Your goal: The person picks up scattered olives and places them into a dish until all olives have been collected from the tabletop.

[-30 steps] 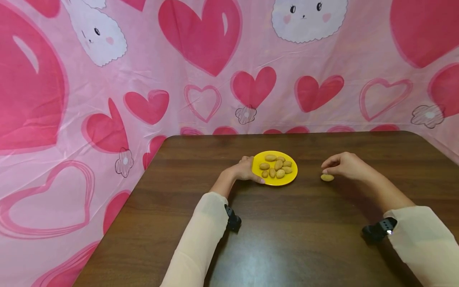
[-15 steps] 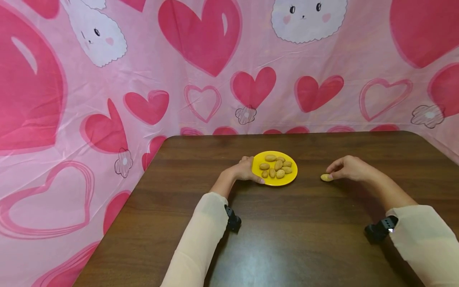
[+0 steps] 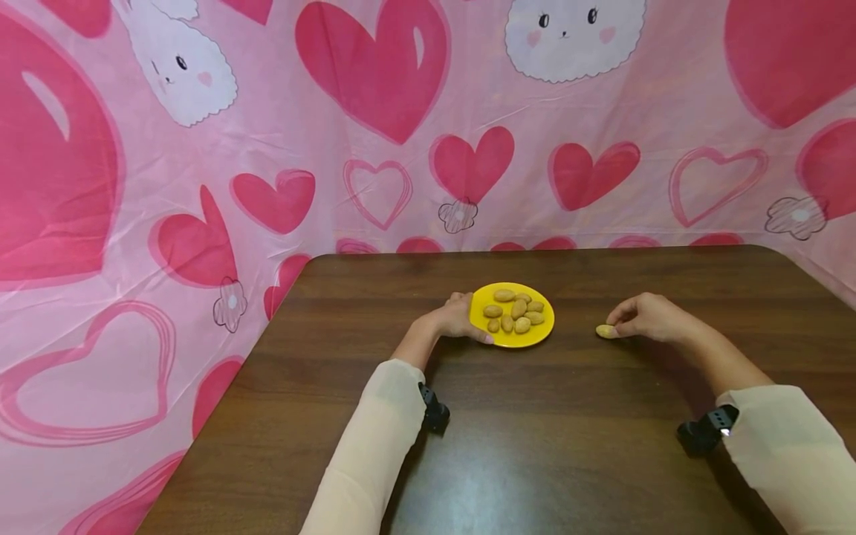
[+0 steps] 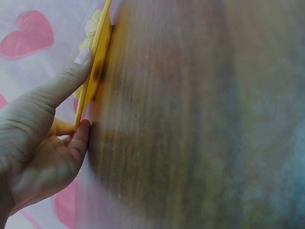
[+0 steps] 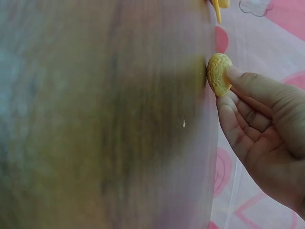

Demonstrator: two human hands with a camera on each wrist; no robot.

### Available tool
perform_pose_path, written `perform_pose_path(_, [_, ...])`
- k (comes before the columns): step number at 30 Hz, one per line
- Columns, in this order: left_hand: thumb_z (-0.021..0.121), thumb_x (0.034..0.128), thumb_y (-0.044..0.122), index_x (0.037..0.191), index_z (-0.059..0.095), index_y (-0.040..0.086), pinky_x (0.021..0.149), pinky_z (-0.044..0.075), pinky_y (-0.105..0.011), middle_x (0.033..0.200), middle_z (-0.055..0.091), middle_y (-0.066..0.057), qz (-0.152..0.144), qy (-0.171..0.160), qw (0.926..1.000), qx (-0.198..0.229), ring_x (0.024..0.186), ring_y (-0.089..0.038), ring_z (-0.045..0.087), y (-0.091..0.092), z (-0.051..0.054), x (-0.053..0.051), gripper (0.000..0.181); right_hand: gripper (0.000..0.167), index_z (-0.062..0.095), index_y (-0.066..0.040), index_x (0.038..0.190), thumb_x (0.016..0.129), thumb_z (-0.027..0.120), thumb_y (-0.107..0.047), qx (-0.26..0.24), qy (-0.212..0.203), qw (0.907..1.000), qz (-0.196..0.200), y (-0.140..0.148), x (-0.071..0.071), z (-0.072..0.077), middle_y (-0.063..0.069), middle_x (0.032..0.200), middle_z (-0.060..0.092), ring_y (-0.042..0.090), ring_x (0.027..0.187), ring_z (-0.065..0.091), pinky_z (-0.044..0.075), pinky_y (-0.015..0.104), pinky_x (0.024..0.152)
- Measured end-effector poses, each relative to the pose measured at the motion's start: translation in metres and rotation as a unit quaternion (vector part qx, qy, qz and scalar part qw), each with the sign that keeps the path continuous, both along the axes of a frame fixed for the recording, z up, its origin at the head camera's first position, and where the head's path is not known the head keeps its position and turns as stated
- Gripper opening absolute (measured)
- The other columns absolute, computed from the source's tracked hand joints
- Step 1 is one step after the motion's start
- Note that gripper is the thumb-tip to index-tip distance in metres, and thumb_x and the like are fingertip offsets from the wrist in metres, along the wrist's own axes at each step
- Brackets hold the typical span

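A round yellow plate (image 3: 545,333) lies on the dark brown wooden table, with several tan oval nuts (image 3: 519,307) in pitted shells on it. My left hand (image 3: 456,316) grips the plate's left rim; in the left wrist view the thumb (image 4: 71,78) lies over the rim and fingers curl at its lower edge. To the right of the plate, apart from it, my right hand (image 3: 650,318) pinches a single nut (image 5: 219,74) between thumb and fingers. That nut is at or just above the table; its exact contact cannot be told.
The wooden table (image 3: 508,416) has rounded far corners and ends at a pink cloth (image 3: 374,200) printed with hearts and white animal faces. A tiny pale speck (image 5: 184,123) shows on the table in the right wrist view. Black wrist cameras (image 3: 435,411) sit at both sleeves.
My right hand has closed its thumb and fingertips on the single nut, which has shifted slightly left. The left hand and the plate have stayed in place.
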State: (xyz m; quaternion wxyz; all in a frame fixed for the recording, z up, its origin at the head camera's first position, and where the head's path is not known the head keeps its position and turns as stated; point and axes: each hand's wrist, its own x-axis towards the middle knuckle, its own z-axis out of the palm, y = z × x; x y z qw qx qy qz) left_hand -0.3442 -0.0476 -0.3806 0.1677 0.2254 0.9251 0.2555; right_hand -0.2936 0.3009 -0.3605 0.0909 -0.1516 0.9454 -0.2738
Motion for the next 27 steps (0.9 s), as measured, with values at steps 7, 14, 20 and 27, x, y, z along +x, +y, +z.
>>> perform_pose_path(7, [0.078,0.0694,0.045,0.144,0.024,0.004,0.102,0.028,-0.035,0.136,0.034,-0.012,0.004,0.001,1.0,-0.009,0.119,-0.022,0.03,0.0,0.0,0.001,0.1,0.023,0.07,-0.004,0.09,0.079,0.073,-0.024,-0.002,0.015,0.9999,-0.002,-0.001,0.0,0.0,0.0,0.078,0.064,0.014,0.071,0.048,0.04,0.027,0.061])
perform_pose_path(14, [0.079,0.069,0.043,0.143,0.027,0.005,0.101,0.028,-0.034,0.134,0.04,-0.011,-0.015,0.016,0.9997,-0.004,0.118,-0.022,0.029,0.0,0.001,0.0,0.098,0.02,0.069,-0.004,0.091,0.08,0.072,-0.021,-0.007,0.045,0.9989,-0.011,-0.004,-0.001,0.001,0.002,0.081,0.065,0.016,0.073,0.049,0.041,0.03,0.063])
perform_pose_path(20, [0.078,0.069,0.044,0.143,0.028,0.005,0.1,0.028,-0.034,0.134,0.039,-0.01,-0.019,0.014,0.9997,-0.006,0.117,-0.021,0.029,-0.001,0.001,0.0,0.098,0.021,0.07,-0.005,0.092,0.081,0.072,-0.023,-0.014,0.072,0.997,-0.022,-0.008,-0.003,0.003,0.002,0.08,0.066,0.015,0.071,0.05,0.041,0.029,0.06])
perform_pose_path(27, [0.078,0.069,0.044,0.143,0.027,0.006,0.101,0.028,-0.034,0.135,0.038,-0.01,-0.019,0.011,0.9998,-0.003,0.117,-0.021,0.028,-0.001,0.0,-0.001,0.098,0.024,0.069,-0.004,0.093,0.081,0.072,-0.024,-0.029,0.094,0.9946,-0.032,-0.017,-0.003,0.004,0.003,0.082,0.067,0.016,0.073,0.053,0.043,0.027,0.062])
